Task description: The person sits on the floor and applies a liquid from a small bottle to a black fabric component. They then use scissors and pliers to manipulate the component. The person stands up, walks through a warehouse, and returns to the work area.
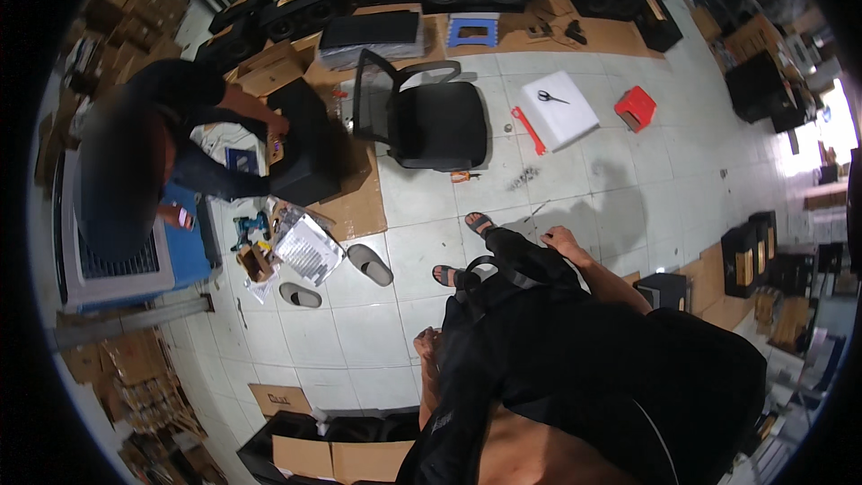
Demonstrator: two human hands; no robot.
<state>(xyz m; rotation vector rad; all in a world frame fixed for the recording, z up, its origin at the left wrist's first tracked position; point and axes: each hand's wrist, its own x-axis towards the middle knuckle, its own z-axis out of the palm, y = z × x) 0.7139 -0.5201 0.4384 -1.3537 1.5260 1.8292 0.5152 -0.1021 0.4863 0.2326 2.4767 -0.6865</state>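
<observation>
I stand on the tiled floor with both arms hanging at my sides. My left hand [428, 343] is low beside my dark clothing, its fingers loosely curled, and no object shows in it. My right hand [558, 241] hangs on the other side with fingers curled in, and nothing shows in it either. A thin dark stick-like thing [538, 209] lies on the floor just beyond it. Farther ahead is a white block [558, 117] with black scissors [551, 98] on top. A red tool [530, 130] leans or lies along its left side.
A black office chair [440, 124] stands ahead, an orange-handled screwdriver [464, 177] near its base. A red stool [636, 109] is at right. At left, another person bends over a black speaker box [310, 144]. Grey slippers [369, 265] and a drill [249, 230] lie nearby.
</observation>
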